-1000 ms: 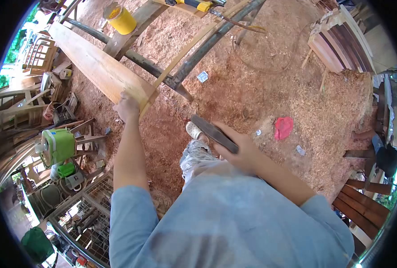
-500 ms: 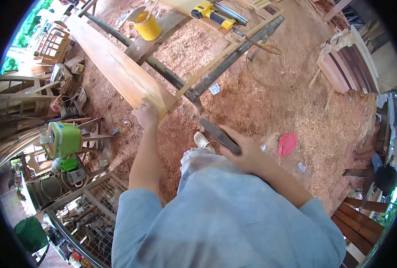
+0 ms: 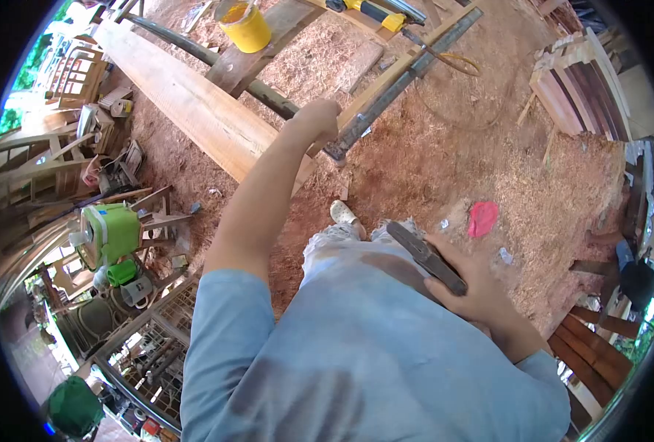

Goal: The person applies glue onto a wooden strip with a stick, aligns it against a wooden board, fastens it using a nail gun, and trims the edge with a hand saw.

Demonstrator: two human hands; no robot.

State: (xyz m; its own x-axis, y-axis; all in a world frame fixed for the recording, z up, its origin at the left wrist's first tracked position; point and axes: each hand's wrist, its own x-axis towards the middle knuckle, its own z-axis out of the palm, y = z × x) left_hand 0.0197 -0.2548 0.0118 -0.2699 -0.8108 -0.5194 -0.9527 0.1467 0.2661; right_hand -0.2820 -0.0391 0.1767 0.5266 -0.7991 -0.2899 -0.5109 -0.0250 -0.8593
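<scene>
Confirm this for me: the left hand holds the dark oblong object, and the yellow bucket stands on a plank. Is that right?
Not quite: the head view shows the dark oblong object in the right hand, not the left hand. The yellow bucket does stand on a plank.

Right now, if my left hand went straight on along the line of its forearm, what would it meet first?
Your left hand would probably cross the frame's open gap and meet the board under the yellow-and-black tool; depth is unclear here.
</scene>
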